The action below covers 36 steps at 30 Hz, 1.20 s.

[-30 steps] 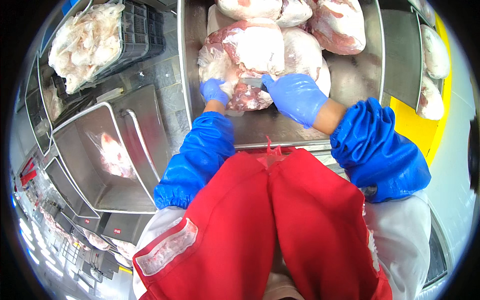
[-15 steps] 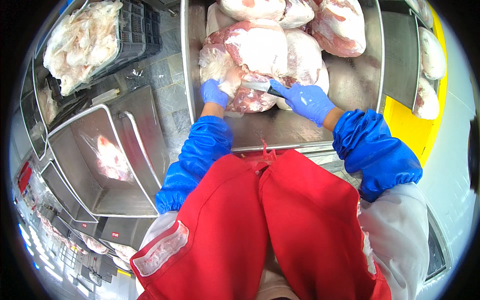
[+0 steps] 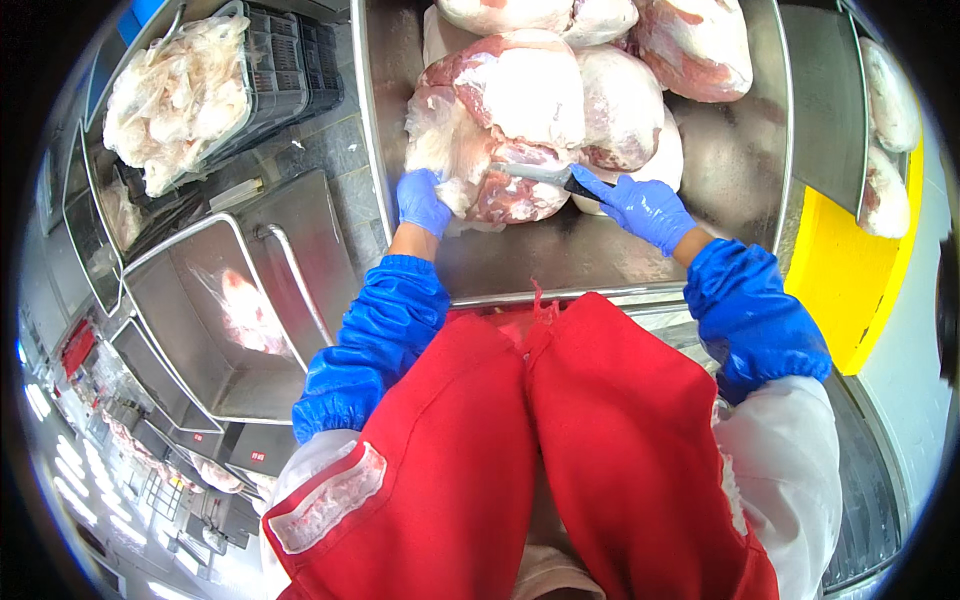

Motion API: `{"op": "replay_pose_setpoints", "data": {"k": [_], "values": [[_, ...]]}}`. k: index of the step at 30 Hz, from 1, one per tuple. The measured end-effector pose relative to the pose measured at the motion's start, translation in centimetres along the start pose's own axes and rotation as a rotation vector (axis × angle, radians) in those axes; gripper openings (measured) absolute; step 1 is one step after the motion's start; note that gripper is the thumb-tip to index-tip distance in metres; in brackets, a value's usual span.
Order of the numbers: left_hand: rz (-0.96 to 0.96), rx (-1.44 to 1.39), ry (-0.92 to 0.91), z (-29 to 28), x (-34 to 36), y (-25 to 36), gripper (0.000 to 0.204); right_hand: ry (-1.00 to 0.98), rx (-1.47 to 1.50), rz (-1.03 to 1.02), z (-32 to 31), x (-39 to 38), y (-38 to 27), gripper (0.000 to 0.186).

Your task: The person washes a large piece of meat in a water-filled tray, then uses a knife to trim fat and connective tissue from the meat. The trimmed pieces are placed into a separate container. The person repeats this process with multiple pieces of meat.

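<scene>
My blue-gloved left hand (image 3: 422,205) grips a pale, loose, translucent film (image 3: 438,140) at the left of a meat piece, its fingertips partly hidden. My gloved right hand (image 3: 645,210) is closed on the black handle of a knife (image 3: 540,172); the blade points left and lies against the red, lower part of the meat (image 3: 515,200). Large pieces of pink and white meat (image 3: 515,85) fill the upper part of a steel tub (image 3: 530,262) in front of me.
At upper left, a grey crate (image 3: 290,70) holds crumpled translucent material. A steel cart (image 3: 240,390) below it holds a bagged piece. On the right stands another steel tray (image 3: 820,100) beside a yellow surface (image 3: 830,290) and more meat (image 3: 885,100).
My right hand has drawn back to the right, bringing the knife blade into clearer view. My left hand has stayed on the film, slightly shifted.
</scene>
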<state>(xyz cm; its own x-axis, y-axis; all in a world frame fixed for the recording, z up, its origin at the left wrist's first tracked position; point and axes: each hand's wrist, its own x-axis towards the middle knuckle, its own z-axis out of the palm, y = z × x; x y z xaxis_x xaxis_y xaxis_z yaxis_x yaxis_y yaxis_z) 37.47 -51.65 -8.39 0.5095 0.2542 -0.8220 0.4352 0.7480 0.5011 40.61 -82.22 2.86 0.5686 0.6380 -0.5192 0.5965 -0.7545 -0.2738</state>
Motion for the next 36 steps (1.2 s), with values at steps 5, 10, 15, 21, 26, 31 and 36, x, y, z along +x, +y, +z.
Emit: {"op": "replay_pose_setpoints", "data": {"k": [5,10,15,21,26,31,36], "values": [[-0.001,0.114,-0.014,-0.1,-0.8,0.8,0.034,0.063,0.126,0.006,-5.3,-1.3,-4.0,0.060],[-0.010,0.378,0.014,1.1,-1.6,1.6,0.033,0.021,0.094,-0.074,-9.9,0.5,-4.8,0.029],[0.274,1.629,-0.011,-0.6,-2.2,0.5,0.040,0.102,0.033,-0.137,-10.5,1.7,-5.5,0.028],[0.184,1.987,-0.040,-1.1,-4.6,-1.0,0.046,-0.121,0.128,-0.026,-9.0,1.1,-5.9,0.042],[0.041,2.101,-0.256,-1.3,-2.8,-0.3,0.028,-0.097,0.168,0.015,-9.4,-0.8,-5.9,0.050],[0.013,1.421,-0.328,-2.9,-1.9,1.2,0.021,0.020,0.232,0.061,-7.4,-3.9,-4.9,0.053],[-0.150,0.654,-0.224,1.1,-6.3,6.0,0.019,-0.004,0.262,0.097,-7.6,-6.1,-4.6,0.049]]}}
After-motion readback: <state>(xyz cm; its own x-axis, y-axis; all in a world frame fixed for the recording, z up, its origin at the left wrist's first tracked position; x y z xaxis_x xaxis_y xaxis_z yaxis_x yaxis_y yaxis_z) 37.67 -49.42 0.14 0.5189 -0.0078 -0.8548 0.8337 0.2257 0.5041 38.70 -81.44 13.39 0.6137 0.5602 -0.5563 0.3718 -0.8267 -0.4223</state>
